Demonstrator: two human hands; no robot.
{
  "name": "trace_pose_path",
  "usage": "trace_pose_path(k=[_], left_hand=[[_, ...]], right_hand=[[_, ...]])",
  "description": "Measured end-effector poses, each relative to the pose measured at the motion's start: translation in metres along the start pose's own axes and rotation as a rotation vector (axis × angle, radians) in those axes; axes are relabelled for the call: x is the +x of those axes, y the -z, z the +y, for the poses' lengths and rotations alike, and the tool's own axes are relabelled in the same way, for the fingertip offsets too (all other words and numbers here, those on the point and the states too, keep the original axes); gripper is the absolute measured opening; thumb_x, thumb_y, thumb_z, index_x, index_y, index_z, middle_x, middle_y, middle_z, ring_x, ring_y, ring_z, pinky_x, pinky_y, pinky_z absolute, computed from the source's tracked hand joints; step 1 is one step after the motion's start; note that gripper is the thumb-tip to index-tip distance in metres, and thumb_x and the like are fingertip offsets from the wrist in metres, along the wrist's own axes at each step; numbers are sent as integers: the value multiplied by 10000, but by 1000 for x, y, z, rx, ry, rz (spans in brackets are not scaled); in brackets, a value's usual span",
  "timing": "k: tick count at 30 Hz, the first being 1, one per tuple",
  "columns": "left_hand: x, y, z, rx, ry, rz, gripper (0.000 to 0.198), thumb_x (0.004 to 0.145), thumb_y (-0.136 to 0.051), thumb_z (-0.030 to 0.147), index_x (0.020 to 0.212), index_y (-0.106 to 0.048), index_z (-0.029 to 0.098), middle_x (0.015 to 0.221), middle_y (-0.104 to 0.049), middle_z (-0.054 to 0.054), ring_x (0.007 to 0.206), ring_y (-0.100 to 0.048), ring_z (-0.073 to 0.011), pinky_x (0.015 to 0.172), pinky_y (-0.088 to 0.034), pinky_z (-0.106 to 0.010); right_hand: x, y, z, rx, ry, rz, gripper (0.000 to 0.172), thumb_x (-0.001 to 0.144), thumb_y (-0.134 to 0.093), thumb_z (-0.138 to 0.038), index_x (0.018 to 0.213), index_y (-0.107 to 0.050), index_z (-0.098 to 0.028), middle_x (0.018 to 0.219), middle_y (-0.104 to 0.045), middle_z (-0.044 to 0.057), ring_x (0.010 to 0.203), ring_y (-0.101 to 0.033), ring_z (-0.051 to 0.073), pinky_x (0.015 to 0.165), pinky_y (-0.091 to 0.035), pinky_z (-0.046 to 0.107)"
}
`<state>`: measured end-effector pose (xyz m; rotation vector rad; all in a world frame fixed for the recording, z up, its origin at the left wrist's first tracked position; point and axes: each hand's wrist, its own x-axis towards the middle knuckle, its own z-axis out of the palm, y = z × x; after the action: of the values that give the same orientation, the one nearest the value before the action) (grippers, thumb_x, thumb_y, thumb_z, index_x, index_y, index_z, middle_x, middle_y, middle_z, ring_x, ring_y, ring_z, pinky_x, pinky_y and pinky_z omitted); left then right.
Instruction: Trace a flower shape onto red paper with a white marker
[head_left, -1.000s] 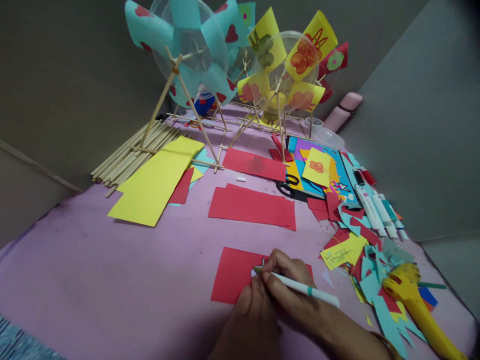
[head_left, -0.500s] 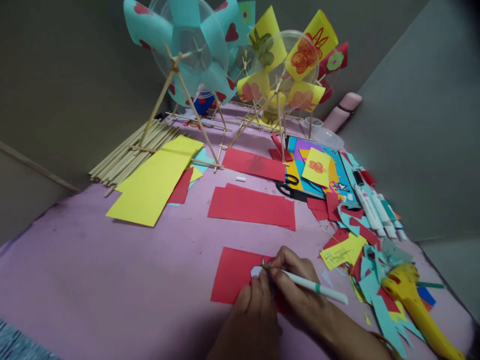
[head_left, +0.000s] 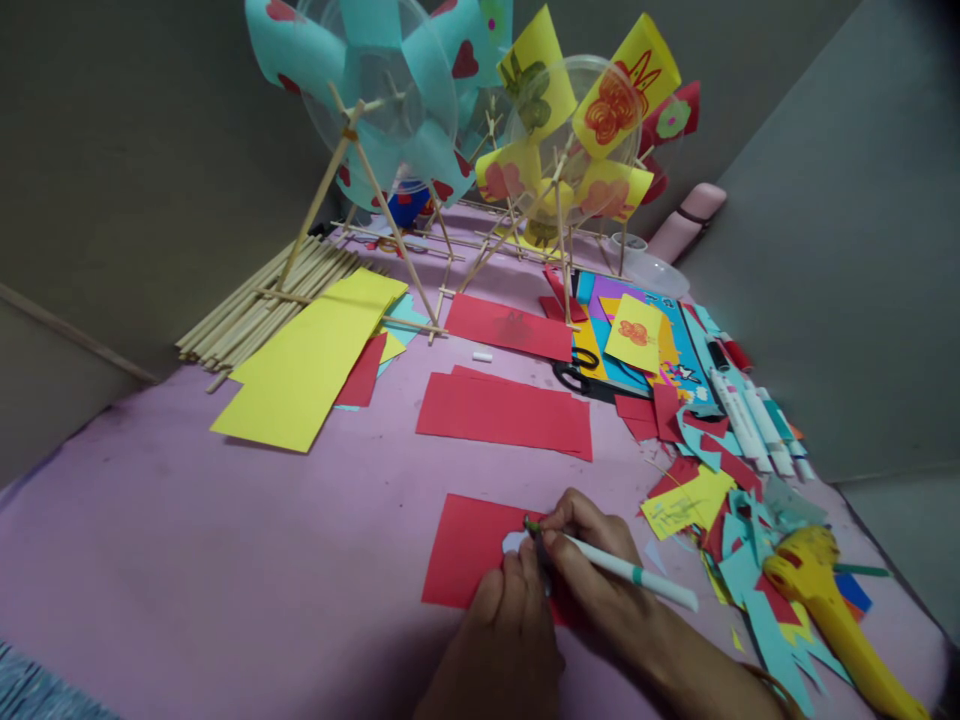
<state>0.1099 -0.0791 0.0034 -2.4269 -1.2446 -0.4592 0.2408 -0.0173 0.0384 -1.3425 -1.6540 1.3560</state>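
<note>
My right hand [head_left: 600, 560] is closed around a white felt-tip marker [head_left: 630, 570] with a green band. Its green tip meets the red paper [head_left: 457, 550] at the edge of a small pale cutout [head_left: 514, 541]. The cutout lies on that paper, partly under my fingers. My left hand [head_left: 510, 610] presses its fingertips flat on the cutout and the red paper, right beside the marker tip. Farther from me, red paper strips [head_left: 502, 415] lie overlapped, and another red strip [head_left: 510, 327] bears a dark butterfly-like drawing.
Paper pinwheels on stick frames [head_left: 352, 130] stand at the back. Bundled sticks [head_left: 262, 300] and yellow paper [head_left: 307, 370] lie left. To the right are scissors [head_left: 574, 375], markers [head_left: 742, 425], paper scraps [head_left: 690, 505] and a yellow glue gun [head_left: 832, 600]. A pink bottle [head_left: 686, 222] leans near the wall.
The marker tip has shifted slightly up along the cutout's edge with my right hand. My left hand stays in place on the paper.
</note>
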Motion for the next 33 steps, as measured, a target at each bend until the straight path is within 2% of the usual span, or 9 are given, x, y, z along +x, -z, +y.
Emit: trace_pose_path(k=[7,25,33], left_hand=[[-1,-1,0,-15,5,-17,348,906,-400,261,1047,-644,55,1040,-684,-131,978,-571,-240,875,-314,-370],[-2,-1,0,-14,9,-10,354,914,-395,250,1080,-638,54,1055,-676,-131,1003,-556,-240,895,-308,-367],[-2,-2,0,-39,27,12,344,913,-381,217,1056,-646,51,997,-694,-123,976,-561,-233,913,-303,-364]], right_hand=[[1,2,-12,-134,5,-22,105,805,-421,-246,704,-440,-221,530,-456,-56,472,-425,124,467,-347,235],[-1,1,-4,-135,30,-47,123,788,-425,-209,667,-412,-233,496,-399,-74,457,-373,116,451,-296,230],[0,1,-7,-148,33,-58,105,779,-435,-194,678,-436,-225,527,-449,-58,476,-398,116,460,-314,227]])
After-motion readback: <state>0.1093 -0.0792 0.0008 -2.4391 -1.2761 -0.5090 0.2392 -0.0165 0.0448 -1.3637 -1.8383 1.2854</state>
